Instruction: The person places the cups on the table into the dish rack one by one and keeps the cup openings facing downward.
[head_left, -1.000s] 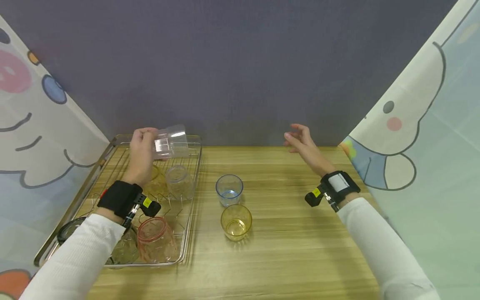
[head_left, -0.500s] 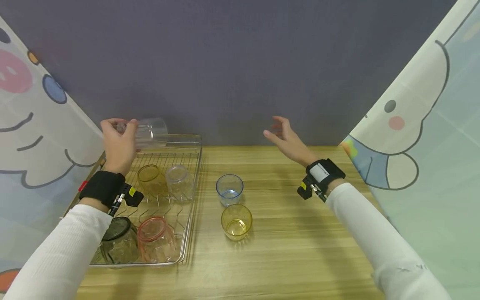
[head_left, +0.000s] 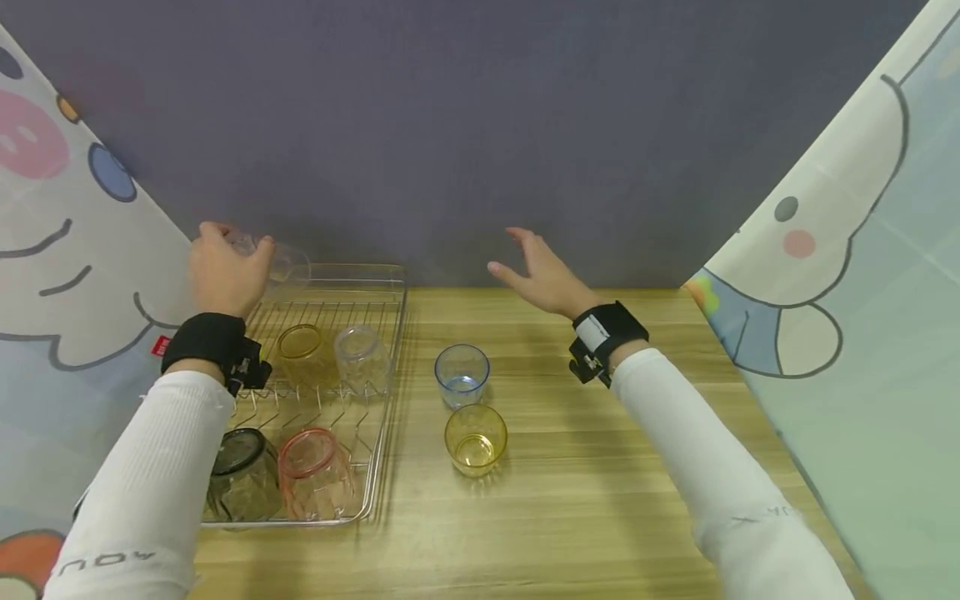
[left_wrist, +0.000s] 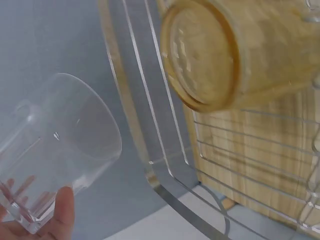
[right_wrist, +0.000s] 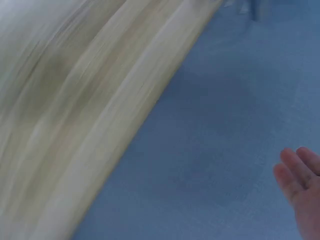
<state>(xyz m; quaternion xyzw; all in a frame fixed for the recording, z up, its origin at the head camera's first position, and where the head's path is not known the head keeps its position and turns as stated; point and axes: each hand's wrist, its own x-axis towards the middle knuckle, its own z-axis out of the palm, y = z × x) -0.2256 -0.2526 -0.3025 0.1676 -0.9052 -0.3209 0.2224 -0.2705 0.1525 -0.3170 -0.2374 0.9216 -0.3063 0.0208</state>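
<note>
My left hand (head_left: 228,271) grips a clear glass (head_left: 288,267) by its base end, above the back left part of the wire drying rack (head_left: 372,467). The glass lies sideways, mouth pointing right; in the left wrist view the clear glass (left_wrist: 75,125) is apart from the rack's rail. A yellow glass (head_left: 303,350) and a clear glass (head_left: 362,358) stand upside down on the rack below. My right hand (head_left: 543,275) hovers near the back edge of the table with fingers spread, touching nothing. A blue-rimmed glass (head_left: 462,375) and a yellow glass (head_left: 476,442) stand upright on the table.
Nearer me on the rack, a dark glass (head_left: 243,475) and a pink glass (head_left: 317,479) stand upside down. A dark grey panel (head_left: 480,142) rises behind the wooden table (head_left: 570,517). Printed cloth walls (head_left: 810,292) slope along both sides.
My left hand has moved left with the clear glass, uncovering the yellow glass on the rack. My right hand has drifted left, and its fingers have spread.
</note>
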